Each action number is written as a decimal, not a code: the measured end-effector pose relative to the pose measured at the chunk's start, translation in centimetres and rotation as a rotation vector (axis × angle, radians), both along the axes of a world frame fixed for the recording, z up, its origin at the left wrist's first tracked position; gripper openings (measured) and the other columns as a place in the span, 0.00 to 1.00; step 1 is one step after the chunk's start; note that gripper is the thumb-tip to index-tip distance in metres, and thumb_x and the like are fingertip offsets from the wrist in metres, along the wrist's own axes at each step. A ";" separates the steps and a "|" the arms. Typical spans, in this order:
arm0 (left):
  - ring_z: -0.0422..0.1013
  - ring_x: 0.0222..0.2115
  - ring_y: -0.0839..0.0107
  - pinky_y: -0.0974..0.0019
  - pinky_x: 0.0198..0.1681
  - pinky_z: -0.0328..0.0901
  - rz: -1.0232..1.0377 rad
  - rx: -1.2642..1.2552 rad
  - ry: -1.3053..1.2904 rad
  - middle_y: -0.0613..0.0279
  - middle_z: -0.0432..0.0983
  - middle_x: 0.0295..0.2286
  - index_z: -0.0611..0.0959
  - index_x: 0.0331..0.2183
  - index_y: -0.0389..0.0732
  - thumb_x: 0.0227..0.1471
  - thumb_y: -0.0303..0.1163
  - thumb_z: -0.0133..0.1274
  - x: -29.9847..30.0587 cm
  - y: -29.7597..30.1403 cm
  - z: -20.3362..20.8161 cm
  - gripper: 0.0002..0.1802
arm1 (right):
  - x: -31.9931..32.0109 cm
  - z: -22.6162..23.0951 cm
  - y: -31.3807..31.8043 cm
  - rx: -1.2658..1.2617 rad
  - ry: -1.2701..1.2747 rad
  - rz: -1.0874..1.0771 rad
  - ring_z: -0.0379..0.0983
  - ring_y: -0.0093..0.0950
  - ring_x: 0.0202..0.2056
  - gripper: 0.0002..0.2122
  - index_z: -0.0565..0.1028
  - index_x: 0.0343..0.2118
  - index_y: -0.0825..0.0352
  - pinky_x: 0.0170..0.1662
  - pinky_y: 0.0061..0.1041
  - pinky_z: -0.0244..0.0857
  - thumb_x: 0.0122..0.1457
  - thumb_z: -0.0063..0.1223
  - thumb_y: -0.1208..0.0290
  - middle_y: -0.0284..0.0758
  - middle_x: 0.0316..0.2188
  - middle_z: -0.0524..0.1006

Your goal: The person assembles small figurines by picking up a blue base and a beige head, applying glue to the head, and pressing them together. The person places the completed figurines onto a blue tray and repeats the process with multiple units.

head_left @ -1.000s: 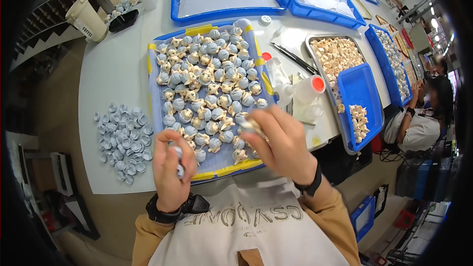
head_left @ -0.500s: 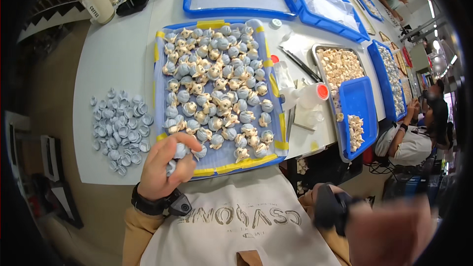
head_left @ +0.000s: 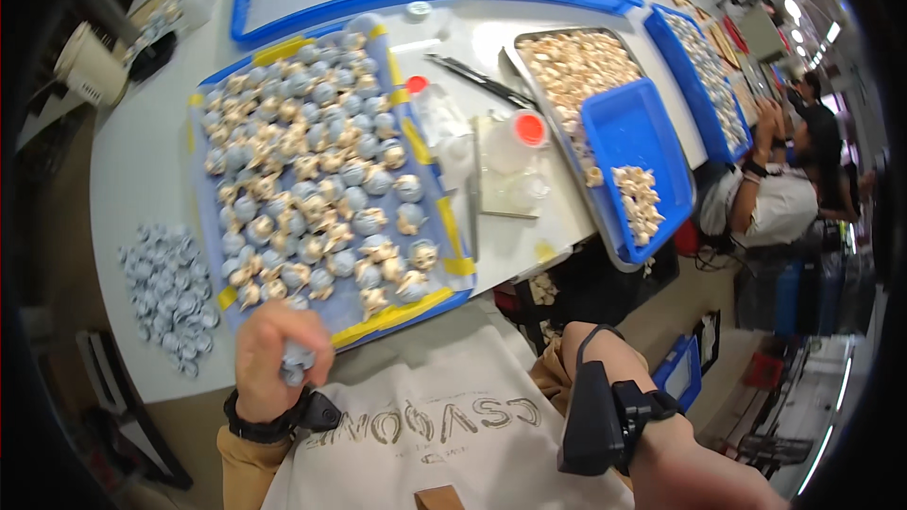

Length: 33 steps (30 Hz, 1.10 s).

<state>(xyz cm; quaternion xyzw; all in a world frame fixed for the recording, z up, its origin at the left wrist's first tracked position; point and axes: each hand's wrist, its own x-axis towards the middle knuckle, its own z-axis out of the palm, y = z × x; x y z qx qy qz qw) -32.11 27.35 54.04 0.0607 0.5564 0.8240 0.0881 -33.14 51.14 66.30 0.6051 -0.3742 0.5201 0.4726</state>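
My left hand (head_left: 274,349) is closed, fingers curled around small blue-grey cap pieces (head_left: 296,362) that show at its palm side. It is at the near left corner of a blue tray (head_left: 406,328) edged with yellow tape. Several rows of small cream figure heads (head_left: 307,165) with blue-grey caps fill this tray. To its left on the table lies a pile of loose blue-grey cup-shaped caps (head_left: 170,297). My right hand (head_left: 694,472) is low at the right, away from the table and blurred. Its fingers are hidden, beyond the lower edge.
Right of the tray stand clear bottles with red lids (head_left: 518,142), near a black pen-like tool (head_left: 482,80). A metal tray (head_left: 508,47) of cream pieces has a smaller blue tray (head_left: 624,118) in it. Another person (head_left: 770,194) sits at the far right.
The view has turned right, so the table's things appear further left. My left hand still holds the cap pieces by the tray. My right forearm now shows more fully, its hand lower.
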 end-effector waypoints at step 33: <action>0.60 0.16 0.81 0.81 0.12 0.51 -0.256 0.105 -0.300 0.55 0.69 0.27 0.71 0.39 0.33 0.55 0.36 0.45 -1.0 -0.2 0.0 0.15 | -11.9 -11.6 19.4 1.032 -1.283 -0.941 0.71 0.29 0.35 0.08 0.74 0.31 0.68 0.39 0.24 0.64 0.46 0.56 0.78 0.36 0.32 0.74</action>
